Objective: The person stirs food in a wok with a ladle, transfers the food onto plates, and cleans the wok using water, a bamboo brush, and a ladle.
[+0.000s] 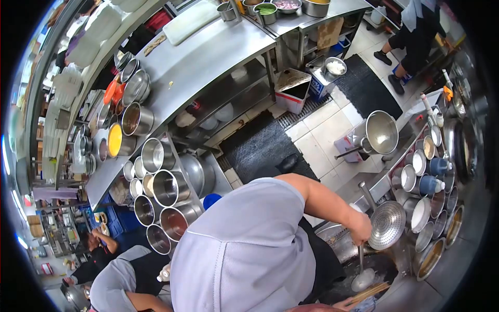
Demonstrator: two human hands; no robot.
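Steel kitchen, pots crowding the worktop [218, 49]. And here's the left hand [360, 229], closed round a ladle [363, 281], bowl dipping into the wok [385, 264]. Right hand [341, 304], half cropped, beside bamboo sticks [373, 291]; its grip? Can't tell! Skimmer [387, 226] just beside, tubs [420, 214] beyond, presumably for easy reach.

Across your view runs the steel counter [213, 65], which bears a white board [191, 23] and, at its left part, a pot of yellow liquid [128, 146]. You can see a black mat [265, 143] upon the tiled floor [318, 118]. The white food in the small bowl [327, 72] is perhaps rice; it is too far to be certain.
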